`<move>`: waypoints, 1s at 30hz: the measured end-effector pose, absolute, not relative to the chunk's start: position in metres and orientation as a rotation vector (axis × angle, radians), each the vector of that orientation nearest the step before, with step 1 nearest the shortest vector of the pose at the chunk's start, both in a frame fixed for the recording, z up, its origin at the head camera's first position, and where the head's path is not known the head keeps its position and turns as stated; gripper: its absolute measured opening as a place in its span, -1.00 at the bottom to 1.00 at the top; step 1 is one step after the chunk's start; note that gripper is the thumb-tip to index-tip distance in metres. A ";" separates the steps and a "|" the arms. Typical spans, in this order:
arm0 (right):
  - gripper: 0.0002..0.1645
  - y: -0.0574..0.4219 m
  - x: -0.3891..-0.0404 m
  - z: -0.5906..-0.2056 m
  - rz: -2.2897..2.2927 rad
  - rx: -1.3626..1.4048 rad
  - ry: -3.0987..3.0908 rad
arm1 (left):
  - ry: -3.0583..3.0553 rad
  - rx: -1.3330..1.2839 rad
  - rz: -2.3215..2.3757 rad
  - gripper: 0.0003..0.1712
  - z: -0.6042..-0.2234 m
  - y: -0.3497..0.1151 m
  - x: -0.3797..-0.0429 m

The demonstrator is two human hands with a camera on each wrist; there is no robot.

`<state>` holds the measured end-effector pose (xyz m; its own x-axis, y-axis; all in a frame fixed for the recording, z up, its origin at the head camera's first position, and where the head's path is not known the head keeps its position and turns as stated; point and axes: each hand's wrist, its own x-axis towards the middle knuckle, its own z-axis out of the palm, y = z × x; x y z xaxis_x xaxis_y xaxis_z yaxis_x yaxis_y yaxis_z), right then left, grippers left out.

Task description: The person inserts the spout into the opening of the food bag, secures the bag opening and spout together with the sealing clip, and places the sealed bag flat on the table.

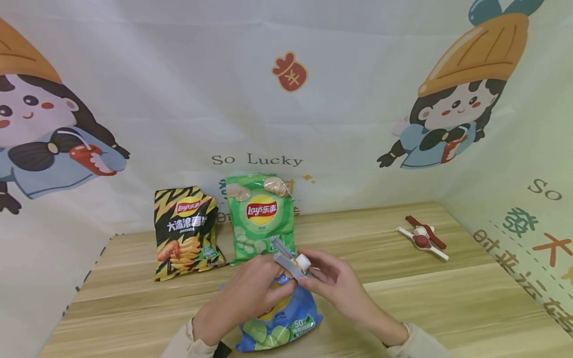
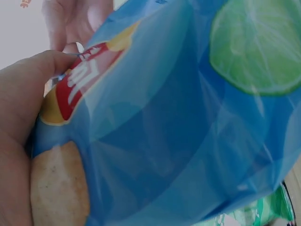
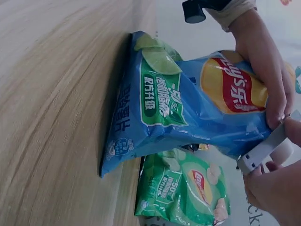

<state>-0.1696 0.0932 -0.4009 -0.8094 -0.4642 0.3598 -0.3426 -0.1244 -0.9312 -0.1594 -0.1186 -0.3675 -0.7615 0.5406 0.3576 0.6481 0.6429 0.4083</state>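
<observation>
A blue Lay's chip bag [image 1: 278,325] stands tilted on the table in front of me, and its printed front fills most of the left wrist view. My left hand [image 1: 250,286] grips the upper part of this bag, thumb on the front. At the bag's top edge, my right hand [image 1: 342,286] pinches a grey bag clip [image 3: 264,149] with a white round cap [image 1: 303,261]. In the head view the clip's two grey arms spread apart in a V. The fingers hide how far the bag's edge lies between those arms.
Behind the blue bag, a green Lay's bag [image 1: 261,219] leans on the printed backdrop. A black-and-yellow chip bag [image 1: 185,233] stands left of it. Two more clips, a white one [image 1: 436,251] and a dark red one [image 1: 436,237], lie crossed at the table's right.
</observation>
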 end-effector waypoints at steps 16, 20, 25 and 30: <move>-0.41 0.094 -0.174 -0.401 -1.993 -0.979 1.970 | -2.704 -0.780 -1.458 -0.20 -0.349 -0.134 -0.157; -0.43 0.098 -0.174 -0.399 -1.903 -0.943 1.983 | -2.639 -0.783 -1.523 -0.21 -0.348 -0.132 -0.156; -0.46 0.101 -0.174 -0.398 -1.875 -0.967 2.037 | -2.565 -0.714 -1.432 -0.27 -0.350 -0.121 -0.153; -0.50 0.099 -0.173 -0.398 -1.923 -0.983 2.128 | -2.612 -0.472 -1.227 -0.41 -0.351 -0.116 -0.153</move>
<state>-0.1726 0.0992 -0.3979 -0.7844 -0.5232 0.3332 -0.3842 -0.0118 -0.9232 -0.1525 -0.1163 -0.3510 -0.9249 0.1947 0.3265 0.3755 0.6007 0.7058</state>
